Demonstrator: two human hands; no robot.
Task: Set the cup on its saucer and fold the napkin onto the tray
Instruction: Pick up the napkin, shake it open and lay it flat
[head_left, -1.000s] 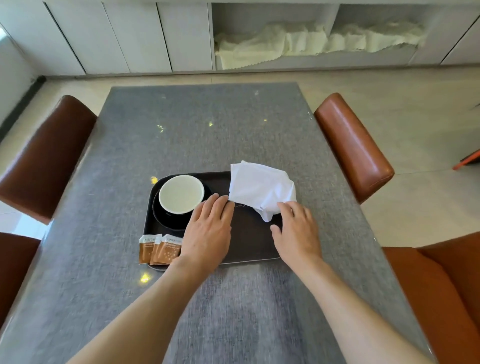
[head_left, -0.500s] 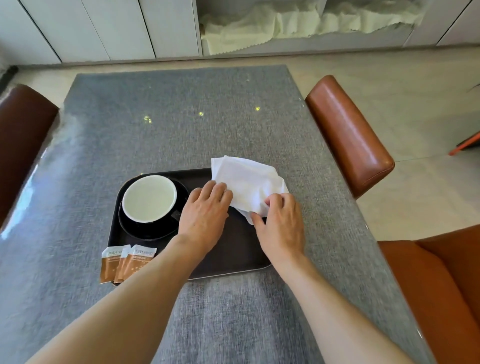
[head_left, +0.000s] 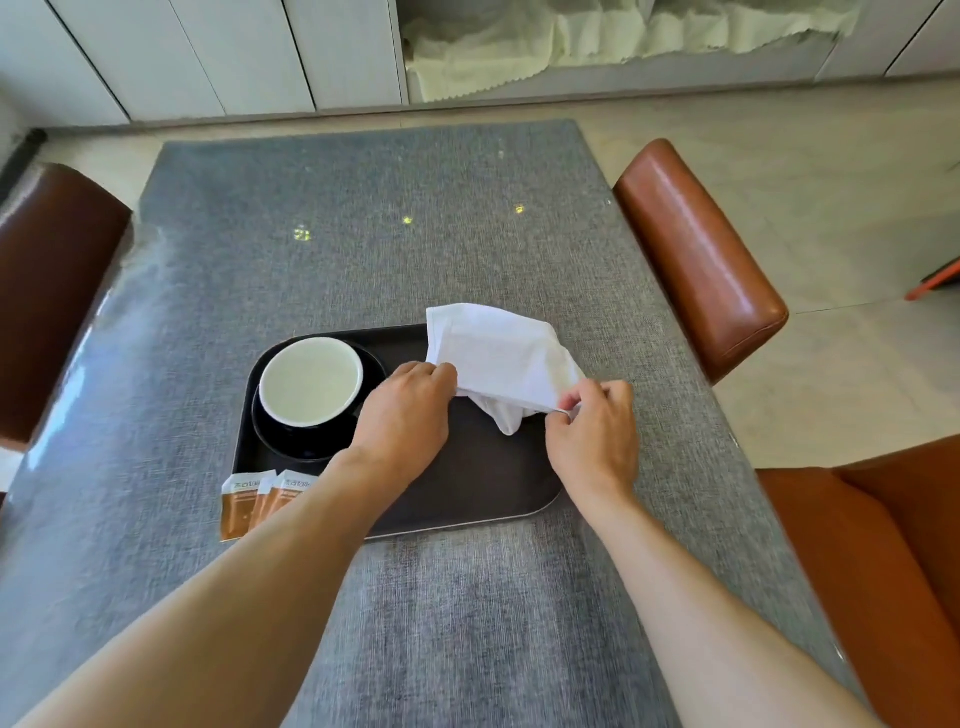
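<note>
Head view: cup (head_left: 310, 381) sat on its saucer (head_left: 291, 441) on the tray (head_left: 467, 483). Left hand (head_left: 402, 415) and right hand (head_left: 595, 434) each pinched the napkin (head_left: 498, 358), crumpled over the tray's far right corner. Folding step; next probably needs edges aligned, laid flat.

Both bare forearms reach forward from the bottom of the view, angling in toward each other. The left hand (head_left: 402, 415) lies palm down, knuckles up, its fingers curled under at the tips and gripping the near left edge of the napkin (head_left: 498, 353). The right hand (head_left: 597, 431) sits just beside it to the right, wrist bent slightly inward, thumb and forefinger pinching the napkin's right corner. The 2 hands are apart, not touching.
</note>
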